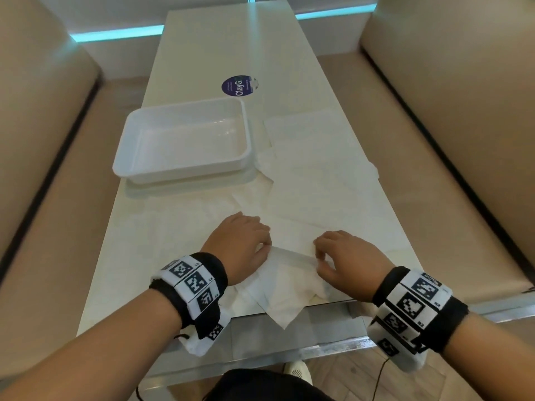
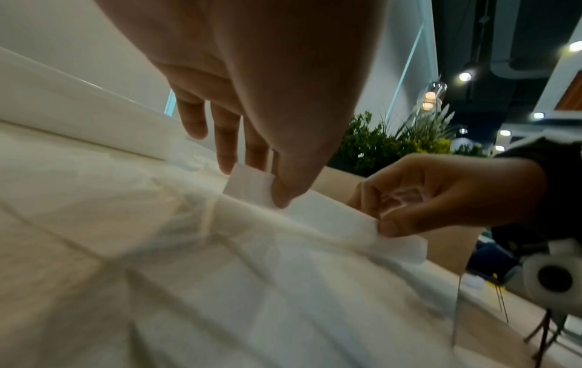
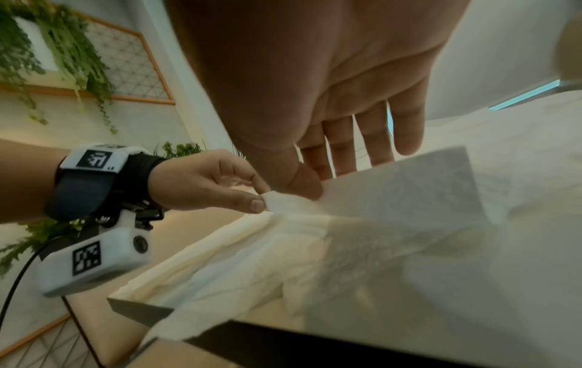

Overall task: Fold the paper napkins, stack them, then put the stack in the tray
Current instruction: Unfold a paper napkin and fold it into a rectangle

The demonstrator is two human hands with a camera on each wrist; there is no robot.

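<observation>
A crumpled white paper napkin (image 1: 289,280) lies at the table's near edge, one corner hanging over it. My left hand (image 1: 265,247) pinches the napkin's upper edge on the left. My right hand (image 1: 318,253) pinches the same edge on the right. The left wrist view shows my left thumb and fingers on a napkin corner (image 2: 249,185), with the right hand (image 2: 390,225) pinching further along. In the right wrist view the raised napkin (image 3: 393,194) spans from my thumb to the left hand (image 3: 260,200). The empty white tray (image 1: 185,172) sits beyond my left hand.
More unfolded napkins (image 1: 312,157) lie flat over the table right of the tray and under my hands. A round purple sticker (image 1: 237,86) is on the table behind the tray. Beige benches (image 1: 43,169) flank the table on both sides.
</observation>
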